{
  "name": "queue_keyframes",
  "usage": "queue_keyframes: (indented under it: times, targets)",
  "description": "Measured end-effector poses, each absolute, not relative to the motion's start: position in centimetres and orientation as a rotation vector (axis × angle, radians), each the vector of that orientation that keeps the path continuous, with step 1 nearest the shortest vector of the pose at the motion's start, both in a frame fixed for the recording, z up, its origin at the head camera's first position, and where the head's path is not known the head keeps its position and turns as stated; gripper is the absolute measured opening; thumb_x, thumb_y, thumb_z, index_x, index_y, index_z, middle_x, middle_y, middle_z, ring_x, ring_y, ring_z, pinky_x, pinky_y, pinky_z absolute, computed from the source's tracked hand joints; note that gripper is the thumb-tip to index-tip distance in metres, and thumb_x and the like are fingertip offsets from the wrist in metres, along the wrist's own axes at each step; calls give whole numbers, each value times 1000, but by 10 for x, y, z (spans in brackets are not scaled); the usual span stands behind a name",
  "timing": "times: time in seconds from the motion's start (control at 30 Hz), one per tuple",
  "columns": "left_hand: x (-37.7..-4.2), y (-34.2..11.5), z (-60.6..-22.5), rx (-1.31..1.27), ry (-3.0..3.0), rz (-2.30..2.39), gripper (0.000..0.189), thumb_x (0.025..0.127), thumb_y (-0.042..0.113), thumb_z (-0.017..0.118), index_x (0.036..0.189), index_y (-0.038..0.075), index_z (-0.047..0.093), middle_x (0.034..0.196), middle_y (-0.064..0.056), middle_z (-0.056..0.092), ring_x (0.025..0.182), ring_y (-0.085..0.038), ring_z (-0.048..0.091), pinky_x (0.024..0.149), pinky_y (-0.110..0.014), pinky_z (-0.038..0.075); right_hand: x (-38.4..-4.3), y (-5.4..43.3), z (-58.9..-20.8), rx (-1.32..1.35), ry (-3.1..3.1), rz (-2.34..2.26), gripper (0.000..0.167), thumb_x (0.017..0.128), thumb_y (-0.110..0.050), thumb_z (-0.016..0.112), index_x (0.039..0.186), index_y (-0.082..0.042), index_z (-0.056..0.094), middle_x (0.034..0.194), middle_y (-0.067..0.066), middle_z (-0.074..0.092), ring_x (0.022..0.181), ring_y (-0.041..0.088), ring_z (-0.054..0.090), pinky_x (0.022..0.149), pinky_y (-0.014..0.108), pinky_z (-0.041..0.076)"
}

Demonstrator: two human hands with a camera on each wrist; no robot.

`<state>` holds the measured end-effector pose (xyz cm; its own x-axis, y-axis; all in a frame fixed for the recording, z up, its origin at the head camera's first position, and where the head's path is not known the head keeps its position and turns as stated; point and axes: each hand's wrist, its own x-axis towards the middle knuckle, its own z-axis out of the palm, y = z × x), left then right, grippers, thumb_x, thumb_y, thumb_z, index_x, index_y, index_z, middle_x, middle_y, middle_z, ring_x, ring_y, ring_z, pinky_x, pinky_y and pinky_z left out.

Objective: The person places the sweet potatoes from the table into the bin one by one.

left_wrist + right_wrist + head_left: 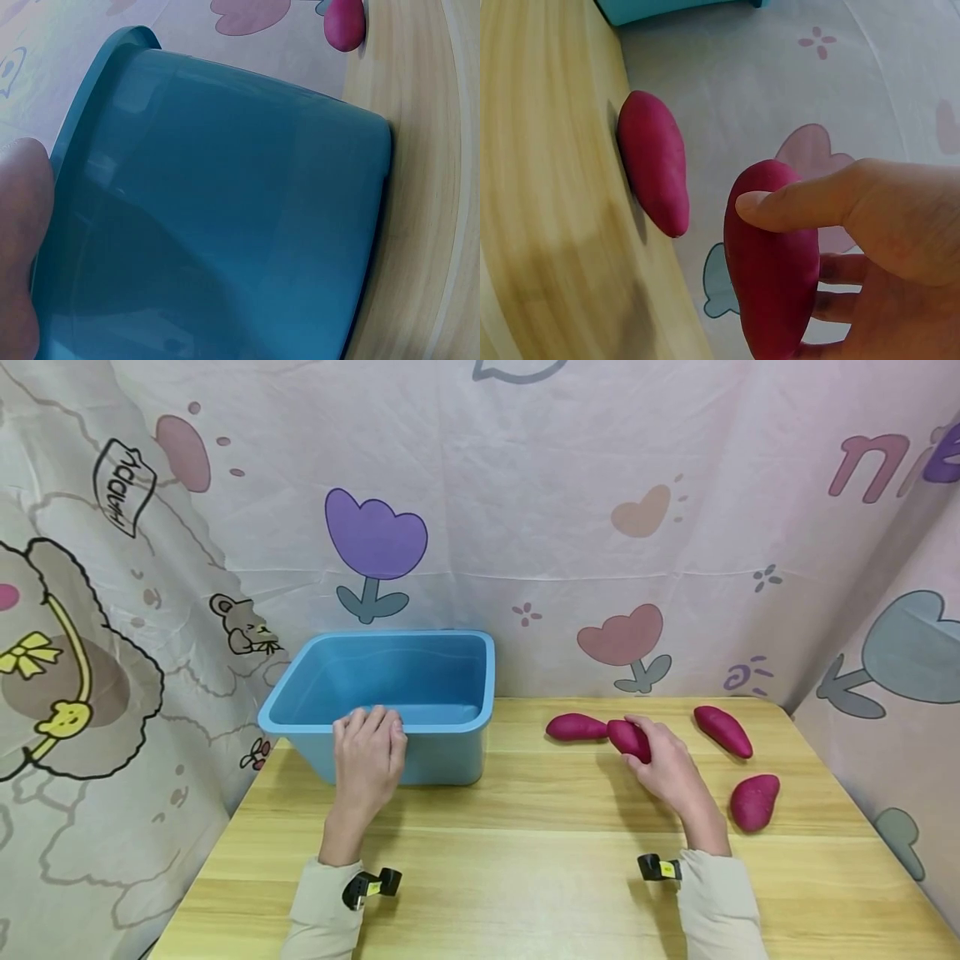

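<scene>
My left hand (368,758) grips the near rim of a blue plastic bin (450,752), fingers hooked over the edge. In the left wrist view the bin's outer wall (225,202) fills most of the frame. With thumb and fingers, my right hand (670,766) holds a purple-red sweet potato (771,262), which appears raised off the table in the right wrist view. A second sweet potato (574,727) lies on the table just left of the held one. Two more, a long sweet potato (723,732) and a rounder sweet potato (754,802), lie to the right of that hand.
The wooden table (525,893) carries the bin at its back left. Behind it hangs a printed cloth (510,527), which also runs down both sides. The bin's visible floor shows bare blue plastic.
</scene>
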<state>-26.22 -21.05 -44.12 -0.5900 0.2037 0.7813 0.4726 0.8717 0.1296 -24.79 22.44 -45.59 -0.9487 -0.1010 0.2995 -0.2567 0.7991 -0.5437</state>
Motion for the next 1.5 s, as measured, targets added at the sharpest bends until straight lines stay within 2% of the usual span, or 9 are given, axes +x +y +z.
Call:
queue_keyframes:
  times: [0.37,0.53,0.9,1.13,1.5]
  targets:
    - [-264,-210,-442,-498,-2161,-404,35,107,22,33,79,9,48,74,-8,48,75,-36,47,80,-56,35,-246,222,-450,284,-2685,869,61,88,-5,74,144,-2,51,129,30,58,111,48,57,91,64,48]
    - [-264,-210,-443,-495,-2153,-410,33,106,20,35,79,8,49,75,-9,49,75,-37,48,79,-56,35,-245,220,-448,302,-2655,872,60,89,-4,74,144,-2,51,134,30,57,116,49,56,94,65,46]
    - [-264,-210,-442,-496,-2158,-408,36,107,22,33,79,8,50,76,-9,51,77,-37,49,79,-56,35,-241,209,-436,293,-2614,864,61,88,-4,77,144,-5,53,135,27,58,113,48,58,91,64,48]
    - [-265,-210,-442,-494,-2156,-419,36,107,23,33,79,9,50,75,-8,50,75,-36,48,78,-55,34,-242,202,-432,343,-2520,856,65,87,-4,79,145,-8,52,139,24,58,118,47,58,94,64,48]
    - [-265,-210,-443,-498,-2153,-410,37,107,23,32,78,8,49,74,-8,50,76,-37,49,78,-56,35,-241,193,-432,390,-2437,857,62,84,-2,81,142,-5,56,133,22,61,118,43,59,96,61,48]
